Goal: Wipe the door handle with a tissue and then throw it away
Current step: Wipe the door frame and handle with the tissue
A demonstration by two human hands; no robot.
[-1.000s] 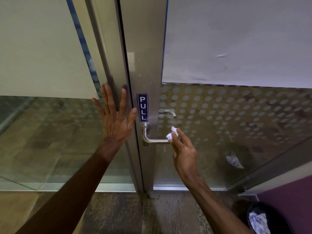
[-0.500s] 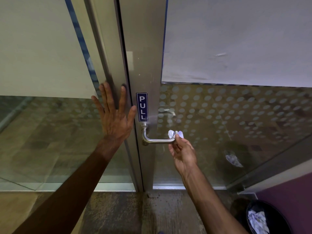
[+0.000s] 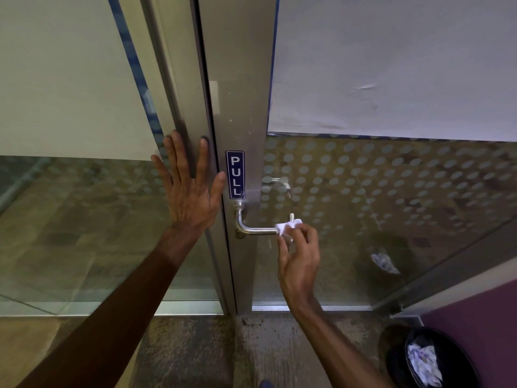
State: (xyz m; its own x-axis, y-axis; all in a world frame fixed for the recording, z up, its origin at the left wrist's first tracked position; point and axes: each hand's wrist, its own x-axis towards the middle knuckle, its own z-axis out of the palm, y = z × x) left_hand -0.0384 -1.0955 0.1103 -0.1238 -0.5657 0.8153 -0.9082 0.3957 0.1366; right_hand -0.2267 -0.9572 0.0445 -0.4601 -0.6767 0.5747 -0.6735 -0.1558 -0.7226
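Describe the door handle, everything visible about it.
The door handle is a brushed, silvery metal lever, round in section. It comes out of the door's metal frame just below the PULL sign, bends, then runs level to the right. Its free end is wrapped in a white tissue pinched by the right hand. Nothing else touches it.

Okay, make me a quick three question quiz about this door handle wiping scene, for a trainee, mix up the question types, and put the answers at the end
1. True or false: the left hand holds the tissue.
2. Which part of the door handle does the tissue touch? A) the bend near the door frame B) the free end C) none
3. Fill in: the sign above the handle reads ____.

Key
1. False: it lies flat and open beside the frame; the right hand pinches the tissue.
2. B
3. PULL
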